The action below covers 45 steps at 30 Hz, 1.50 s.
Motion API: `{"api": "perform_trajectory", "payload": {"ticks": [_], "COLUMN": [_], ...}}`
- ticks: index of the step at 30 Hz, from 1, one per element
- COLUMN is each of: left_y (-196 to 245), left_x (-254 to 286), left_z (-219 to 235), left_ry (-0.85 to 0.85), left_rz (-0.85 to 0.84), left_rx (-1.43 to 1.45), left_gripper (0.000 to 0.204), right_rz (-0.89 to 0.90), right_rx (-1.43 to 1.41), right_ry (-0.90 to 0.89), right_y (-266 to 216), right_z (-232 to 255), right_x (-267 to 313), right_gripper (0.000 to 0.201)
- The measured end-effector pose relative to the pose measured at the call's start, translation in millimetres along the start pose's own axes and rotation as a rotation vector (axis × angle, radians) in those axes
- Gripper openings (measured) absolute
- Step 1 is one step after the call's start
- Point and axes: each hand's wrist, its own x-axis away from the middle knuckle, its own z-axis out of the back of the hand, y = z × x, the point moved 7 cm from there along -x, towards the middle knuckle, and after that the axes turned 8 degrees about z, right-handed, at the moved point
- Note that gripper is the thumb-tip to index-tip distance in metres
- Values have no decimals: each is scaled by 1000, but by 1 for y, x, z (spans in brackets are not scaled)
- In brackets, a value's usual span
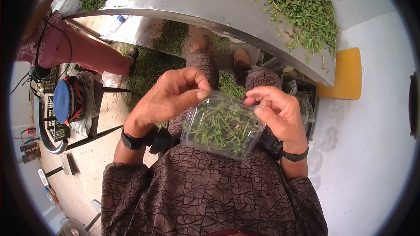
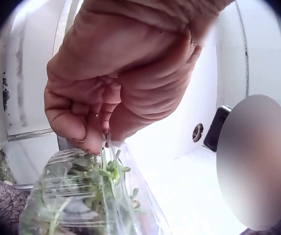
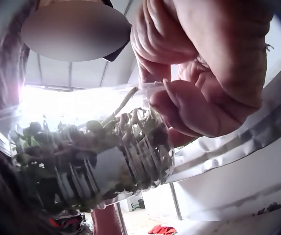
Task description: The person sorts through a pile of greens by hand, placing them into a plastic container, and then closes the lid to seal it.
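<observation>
A clear plastic box [image 1: 223,126] full of green leafy stems lies over the lap in the head view. The left hand [image 1: 173,94] pinches its far left corner between thumb and fingers; the right hand [image 1: 280,111] pinches the far right corner. In the left wrist view the left hand [image 2: 121,73] grips the rim of the box [image 2: 91,191], with leaves just under the lid. From the right wrist view, the right hand [image 3: 209,68] holds the box edge, and a stem [image 3: 126,100] lies near the rim of the box [image 3: 96,171].
Piles of greens [image 1: 302,13] lie on a metal table [image 1: 197,0] in front. More greens cover the floor beneath. A yellow board [image 1: 350,74] leans at the right, by a black crate with clear boxes [image 1: 302,100]. Another person [image 1: 83,48] stands left, near a blue stool [image 1: 62,100].
</observation>
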Motion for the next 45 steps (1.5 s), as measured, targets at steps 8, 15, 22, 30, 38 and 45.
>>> {"api": "perform_trajectory", "payload": {"ticks": [8, 15, 22, 30, 38, 45], "left_y": [0, 4, -12, 10, 36, 47], "left_x": [3, 4, 2, 11, 23, 29], "left_z": [-2, -1, 7, -3, -10, -14], "left_ry": [19, 113, 168, 253, 302, 320], "left_rz": [31, 59, 253, 36, -204, -397], "left_rx": [-6, -70, -163, -282, -432, -479], "left_gripper": [9, 13, 21, 18, 14, 13], "right_rz": [-314, -392, -304, -169, 59, 224], "right_rx": [-121, -197, -117, -67, 139, 240], "right_ry": [41, 103, 176, 223, 266, 282], "right_y": [14, 19, 10, 0, -27, -41], "right_z": [10, 11, 14, 16, 21, 22], "right_x": [20, 33, 32, 33, 34, 33], "right_gripper": [18, 13, 10, 5, 5, 9]}}
